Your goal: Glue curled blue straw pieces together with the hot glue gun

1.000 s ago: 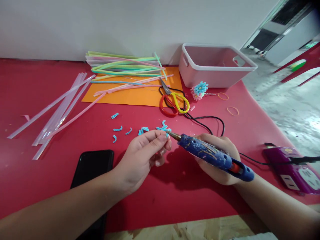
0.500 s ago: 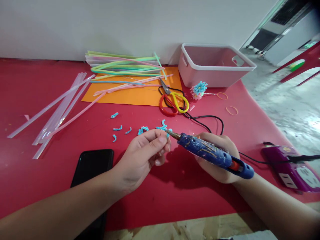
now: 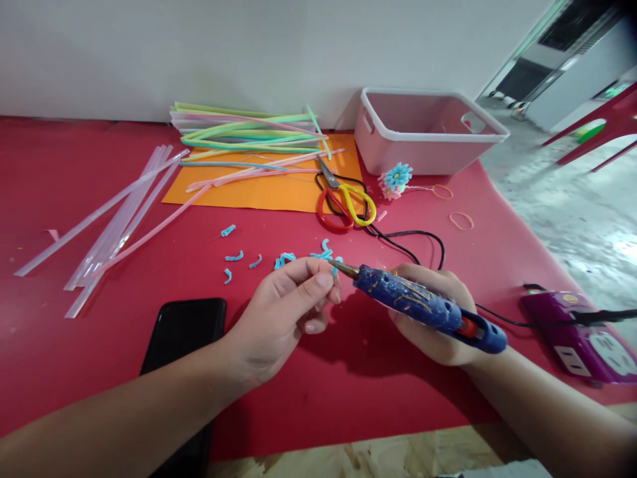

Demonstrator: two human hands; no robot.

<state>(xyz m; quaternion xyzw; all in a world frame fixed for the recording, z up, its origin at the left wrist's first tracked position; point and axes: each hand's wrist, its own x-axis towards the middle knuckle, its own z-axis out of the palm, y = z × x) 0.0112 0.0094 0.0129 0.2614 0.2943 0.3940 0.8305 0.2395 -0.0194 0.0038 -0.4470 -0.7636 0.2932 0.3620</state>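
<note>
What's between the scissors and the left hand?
Head view: a small cluster of blue pieces lies on the red table between the scissors and left hand.

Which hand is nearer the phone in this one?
Left. The left hand is just to the right of the phone, its forearm crossing over it; the right hand is much farther right, around the glue gun.

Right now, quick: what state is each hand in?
Left hand: closed, pinching a small blue piece, mostly hidden.
Right hand: closed, holding the glue gun.
</note>
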